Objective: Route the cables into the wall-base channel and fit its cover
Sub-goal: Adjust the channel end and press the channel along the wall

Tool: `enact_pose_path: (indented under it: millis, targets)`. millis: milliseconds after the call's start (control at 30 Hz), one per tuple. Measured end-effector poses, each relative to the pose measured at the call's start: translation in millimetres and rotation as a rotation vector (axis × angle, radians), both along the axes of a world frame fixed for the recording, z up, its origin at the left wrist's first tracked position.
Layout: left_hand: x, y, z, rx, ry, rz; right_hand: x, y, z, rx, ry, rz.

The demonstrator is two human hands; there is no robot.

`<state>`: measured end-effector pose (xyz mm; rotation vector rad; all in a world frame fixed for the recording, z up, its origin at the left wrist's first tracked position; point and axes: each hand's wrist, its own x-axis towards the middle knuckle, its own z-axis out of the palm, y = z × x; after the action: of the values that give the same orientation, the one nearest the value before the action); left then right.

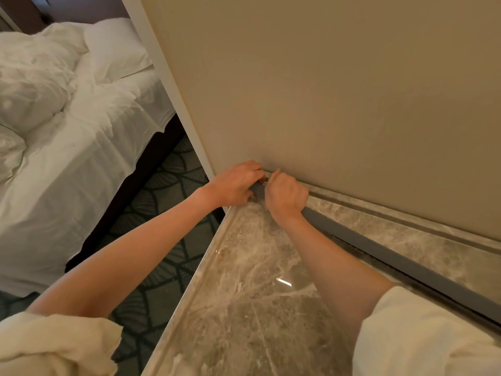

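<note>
A long grey channel cover [393, 256] runs along the back of the marble counter [244, 280], above a dark slot near the foot of the beige wall [352, 90]. My left hand [234, 183] grips the cover's far left end with curled fingers. My right hand [286, 196] is closed round the cover just to the right of it, thumb pointing up toward the wall. The two hands nearly touch. The cables are hidden from view; the dark gap under the cover shows nothing I can make out.
A raised marble ledge [406, 226] lies between the cover and the wall. The counter's left edge drops to a patterned carpet [162, 213]. A bed with white sheets [67, 131] stands at the left.
</note>
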<state>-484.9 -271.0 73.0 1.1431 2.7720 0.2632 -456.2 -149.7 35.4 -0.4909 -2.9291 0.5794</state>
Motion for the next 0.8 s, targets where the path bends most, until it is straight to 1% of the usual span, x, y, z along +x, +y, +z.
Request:
enact_pose_path:
  millis: [67, 233, 367, 433, 533, 600, 667, 800]
  targets:
    - [-0.3, -0.6, -0.8, 0.022, -0.019, 0.001, -4.4, -4.4, 0.4, -0.022, -0.024, 0.032]
    - [-2.2, -2.6, -2.4, 0.055, -0.050, 0.011, -6.9, -5.6, -2.1, -0.067, -0.015, -0.042]
    - [-5.4, -2.2, -0.4, 0.016, -0.064, 0.006, -7.4, -7.1, -2.0, -0.064, -0.019, -0.035]
    - [-9.1, -3.6, 4.5, 0.024, -0.144, 0.040, -8.3, -7.1, -2.0, -0.066, -0.030, -0.028]
    - [-17.6, -8.9, 9.5, 0.179, -0.356, 0.199, -7.3, -7.9, -2.1, -0.069, -0.034, -0.032]
    - [-22.3, -9.5, 5.7, 0.250, -0.404, 0.301, -3.9, -10.3, -2.6, -0.065, -0.030, -0.034]
    - [-23.9, -4.1, -2.8, 0.221, -0.352, 0.321, 0.9, -12.7, -4.4, -0.066, -0.040, -0.014]
    - [-13.7, 8.9, -23.9, 0.114, -0.135, 0.287, 9.6, -17.4, -9.1, -0.095, -0.093, 0.038]
